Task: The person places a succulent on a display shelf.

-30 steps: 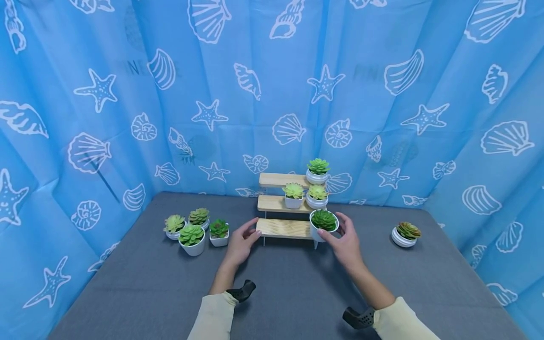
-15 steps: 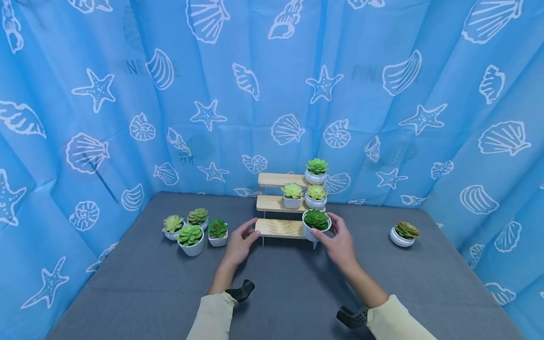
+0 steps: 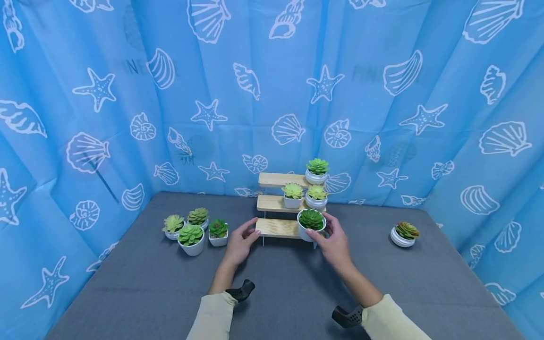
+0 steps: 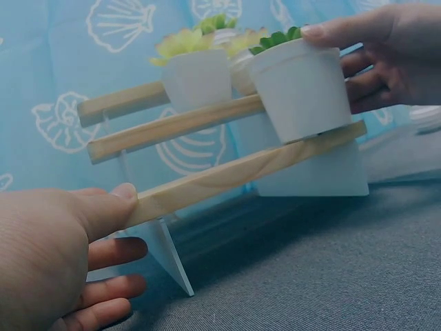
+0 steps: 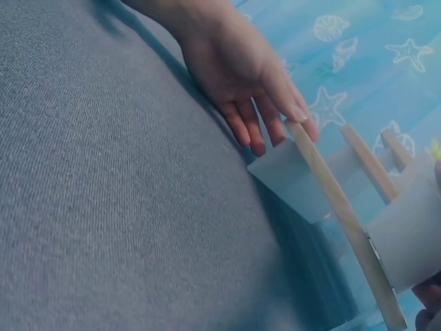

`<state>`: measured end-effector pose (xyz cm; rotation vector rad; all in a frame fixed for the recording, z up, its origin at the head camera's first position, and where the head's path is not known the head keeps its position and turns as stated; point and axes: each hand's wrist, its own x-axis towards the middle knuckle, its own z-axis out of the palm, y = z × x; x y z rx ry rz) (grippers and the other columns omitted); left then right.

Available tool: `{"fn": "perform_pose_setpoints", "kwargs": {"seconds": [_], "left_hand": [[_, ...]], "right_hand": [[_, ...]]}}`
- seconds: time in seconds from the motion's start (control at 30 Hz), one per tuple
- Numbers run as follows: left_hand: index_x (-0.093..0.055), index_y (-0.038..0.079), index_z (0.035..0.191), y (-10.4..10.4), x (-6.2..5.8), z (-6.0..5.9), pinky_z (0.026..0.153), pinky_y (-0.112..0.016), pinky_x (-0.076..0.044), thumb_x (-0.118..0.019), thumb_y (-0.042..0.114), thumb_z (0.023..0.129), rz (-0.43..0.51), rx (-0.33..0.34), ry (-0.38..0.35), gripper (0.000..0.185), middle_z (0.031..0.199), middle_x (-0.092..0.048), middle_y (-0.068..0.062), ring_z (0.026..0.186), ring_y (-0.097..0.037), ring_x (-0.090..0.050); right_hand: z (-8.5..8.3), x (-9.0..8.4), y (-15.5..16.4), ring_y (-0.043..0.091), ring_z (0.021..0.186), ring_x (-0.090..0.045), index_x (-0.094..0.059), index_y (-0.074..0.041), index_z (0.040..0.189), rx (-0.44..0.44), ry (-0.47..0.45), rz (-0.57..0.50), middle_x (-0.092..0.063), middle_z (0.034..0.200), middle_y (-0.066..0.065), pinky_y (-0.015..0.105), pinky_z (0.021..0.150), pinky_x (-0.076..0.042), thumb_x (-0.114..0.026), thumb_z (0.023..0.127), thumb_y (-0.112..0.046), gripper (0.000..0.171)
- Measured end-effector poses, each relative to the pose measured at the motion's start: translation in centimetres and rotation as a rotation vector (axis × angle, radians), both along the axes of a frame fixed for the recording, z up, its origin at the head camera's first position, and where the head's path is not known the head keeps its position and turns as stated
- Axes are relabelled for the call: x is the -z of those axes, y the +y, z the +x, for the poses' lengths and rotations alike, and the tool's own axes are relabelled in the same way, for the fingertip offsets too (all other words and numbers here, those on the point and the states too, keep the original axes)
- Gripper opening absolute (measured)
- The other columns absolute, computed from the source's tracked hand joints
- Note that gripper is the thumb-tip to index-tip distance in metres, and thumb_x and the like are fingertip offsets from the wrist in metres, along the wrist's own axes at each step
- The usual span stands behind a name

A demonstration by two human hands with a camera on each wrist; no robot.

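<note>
My right hand grips a white round pot with a dark green succulent, thumb in front and fingers behind. The pot is at the right part of the lowest board of a three-step wooden display stand; in the left wrist view its base meets that board. The left hand pinches the left end of the lowest board between thumb and index finger, its other fingers loosely bent below. Two pale succulents, one in a square pot and one in a round pot, stand on the middle board.
A green succulent tops the right end of the highest board. Several potted succulents cluster on the grey cloth at left. A reddish-green one stands alone at right. A blue shell-print curtain hangs behind.
My right hand has moved the dark green succulent leftward along the lowest board, away from its right end. The left hand has stayed at the board's left end.
</note>
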<state>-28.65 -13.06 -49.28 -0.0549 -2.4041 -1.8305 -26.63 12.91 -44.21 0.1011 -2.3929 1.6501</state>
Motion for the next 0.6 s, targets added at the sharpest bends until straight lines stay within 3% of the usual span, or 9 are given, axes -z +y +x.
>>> {"fn": "perform_pose_setpoints", "kwargs": {"seconds": [0.37,0.6], "left_hand": [[-0.054,0.016,0.140,0.0,0.2,-0.1,0.093,-0.047,-0.045,-0.064,0.025,0.096,0.006,0.000,0.007,0.046,0.134,-0.057,-0.009,0.116,-0.025,-0.056],[-0.055,0.015,0.140,0.0,0.2,0.0,0.094,-0.047,-0.045,-0.063,0.025,0.096,0.014,0.008,0.010,0.046,0.133,-0.057,-0.010,0.116,-0.026,-0.056]], "right_hand": [[0.1,-0.2,-1.4,0.029,0.115,-0.055,-0.045,-0.006,0.142,0.020,0.041,0.075,-0.057,0.129,0.018,0.045,0.094,-0.044,-0.079,0.083,-0.027,0.071],[0.2,-0.2,-1.9,0.028,0.115,-0.055,-0.046,-0.007,0.142,0.016,0.044,0.072,-0.058,0.130,0.017,0.045,0.095,-0.043,-0.080,0.083,-0.028,0.072]]}}
